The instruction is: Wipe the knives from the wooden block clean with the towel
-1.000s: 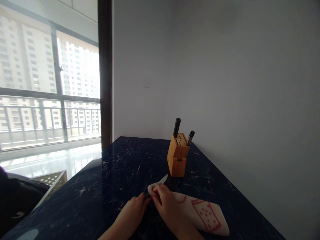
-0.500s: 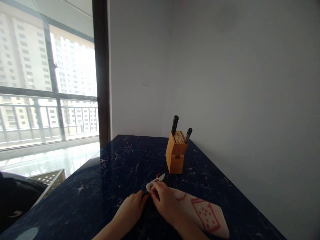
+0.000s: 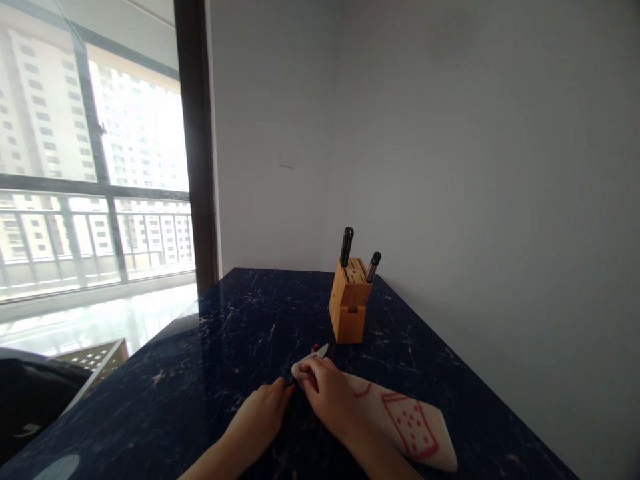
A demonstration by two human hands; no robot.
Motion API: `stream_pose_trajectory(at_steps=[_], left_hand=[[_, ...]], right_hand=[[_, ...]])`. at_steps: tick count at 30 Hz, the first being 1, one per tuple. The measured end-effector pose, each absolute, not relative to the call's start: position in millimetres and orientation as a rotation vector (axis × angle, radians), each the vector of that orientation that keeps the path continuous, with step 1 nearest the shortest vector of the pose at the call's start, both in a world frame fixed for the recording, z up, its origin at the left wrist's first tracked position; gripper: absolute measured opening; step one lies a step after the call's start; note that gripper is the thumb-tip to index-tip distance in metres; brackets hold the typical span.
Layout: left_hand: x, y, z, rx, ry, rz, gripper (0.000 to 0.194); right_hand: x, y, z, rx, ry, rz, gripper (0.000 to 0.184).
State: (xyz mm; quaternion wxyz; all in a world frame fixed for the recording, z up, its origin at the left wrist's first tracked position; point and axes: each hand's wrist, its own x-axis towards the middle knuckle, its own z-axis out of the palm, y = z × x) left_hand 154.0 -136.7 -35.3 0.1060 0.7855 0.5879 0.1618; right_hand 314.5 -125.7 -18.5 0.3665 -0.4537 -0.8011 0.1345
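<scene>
Head view: cloth in right hand bears red dotted-square print.

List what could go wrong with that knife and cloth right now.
The right hand pinches the cloth at the blade, so a slip, or an edge biting through the fabric, might cut its fingers.

The bare tip of the knife sticks out past the cloth towards the knife block; if the left hand on the handle pushes forward, it might strike the block.
</scene>
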Motion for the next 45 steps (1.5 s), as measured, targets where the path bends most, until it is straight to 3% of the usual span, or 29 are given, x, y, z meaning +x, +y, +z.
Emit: stream_pose_trajectory(at_steps=[19,31,45], left_hand=[[154,-138,-36,2.331,1.717,0.451,0.032],[154,-141,-33,2.350,1.686,0.458,0.034],[155,-139,-33,2.330,1.730,0.431,0.033]], right_hand=[[309,-126,-28,-1.192,-1.980,0.246,0.022],[355,-89,-29,-1.454,-1.755,0.143,0.015],[320,-115,-29,-1.286,-1.994,0.198,0.021]])
